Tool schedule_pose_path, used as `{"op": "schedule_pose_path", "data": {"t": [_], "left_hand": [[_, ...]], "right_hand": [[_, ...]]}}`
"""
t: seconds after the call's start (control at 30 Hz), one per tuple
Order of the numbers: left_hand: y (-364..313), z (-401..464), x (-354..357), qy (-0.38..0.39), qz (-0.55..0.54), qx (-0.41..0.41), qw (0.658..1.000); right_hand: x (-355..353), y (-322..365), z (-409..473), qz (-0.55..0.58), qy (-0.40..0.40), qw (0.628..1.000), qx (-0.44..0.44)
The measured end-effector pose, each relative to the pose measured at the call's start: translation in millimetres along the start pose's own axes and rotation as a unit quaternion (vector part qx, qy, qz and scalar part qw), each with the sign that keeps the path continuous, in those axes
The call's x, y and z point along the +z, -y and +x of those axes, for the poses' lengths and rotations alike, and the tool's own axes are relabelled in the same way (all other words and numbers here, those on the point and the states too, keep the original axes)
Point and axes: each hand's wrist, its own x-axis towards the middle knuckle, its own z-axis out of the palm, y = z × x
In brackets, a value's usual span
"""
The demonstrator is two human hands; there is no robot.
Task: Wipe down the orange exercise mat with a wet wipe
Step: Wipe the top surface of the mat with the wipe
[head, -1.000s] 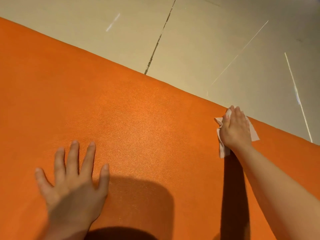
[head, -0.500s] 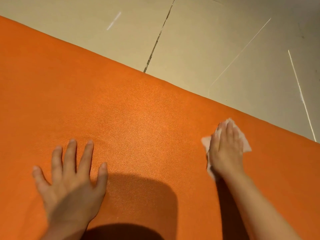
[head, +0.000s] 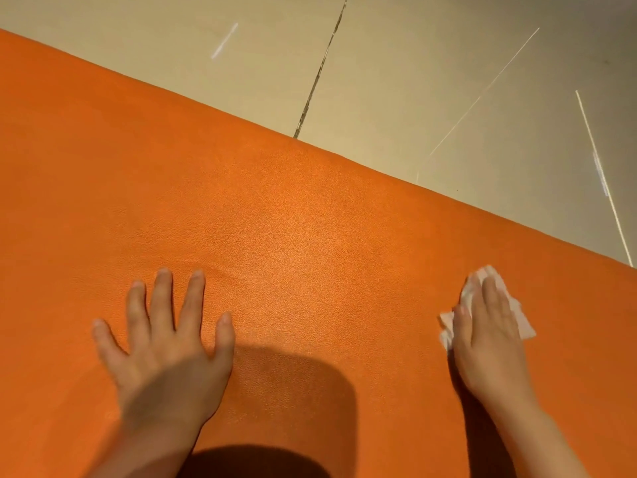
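Observation:
The orange exercise mat fills most of the view, its far edge running diagonally from upper left to right. My left hand lies flat on the mat at the lower left, fingers spread. At the right, my right hand presses flat, with straight fingers, on a crumpled white wet wipe. The wipe's corners stick out on both sides of the hand and beyond the fingertips; its middle is hidden under the palm.
Beige floor tiles with a dark grout line lie beyond the mat's far edge. Thin bright streaks of light cross the tiles at the upper right. A dark shadow falls on the mat between my arms.
My right hand has dragged the wipe from the mat's far edge back toward me. My left hand has stayed flat in place.

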Motion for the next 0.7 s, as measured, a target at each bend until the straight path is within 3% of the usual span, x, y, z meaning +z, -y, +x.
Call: {"op": "schedule_pose_path", "data": {"t": [0.13,0.2,0.3,0.37,0.5,0.6,0.7], "left_hand": [[1.4,1.2,-0.4,0.019,0.016,-0.003,1.0],[1.8,1.0,-1.6,0.025,0.012,0.0,1.0],[0.9,0.5,-4.2,0.036,0.001,0.0,0.999],[0.5,0.3,-6.1,0.04,-0.006,0.003,0.999],[0.7,1.4,-14.0,0.079,-0.011,0.021,0.997],[5.5,3.2,-19.6,0.105,-0.026,0.032,0.994],[35.5,-13.3,-28.6,0.114,-0.049,0.129,0.984]], "right_hand": [[32.6,20.9,-96.5,0.013,0.011,1.0,-0.001],[52.6,51.5,-128.0,-0.008,-0.009,0.999,-0.047],[69.3,96.1,-148.0,-0.046,-0.025,0.988,-0.146],[65.8,113.1,-131.8,-0.051,-0.01,0.986,-0.157],[40.9,103.9,-72.4,-0.117,0.014,0.988,-0.103],[16.9,72.7,-37.4,-0.078,0.068,0.994,0.026],[15.6,75.7,-31.1,-0.061,0.062,0.993,0.075]]}}
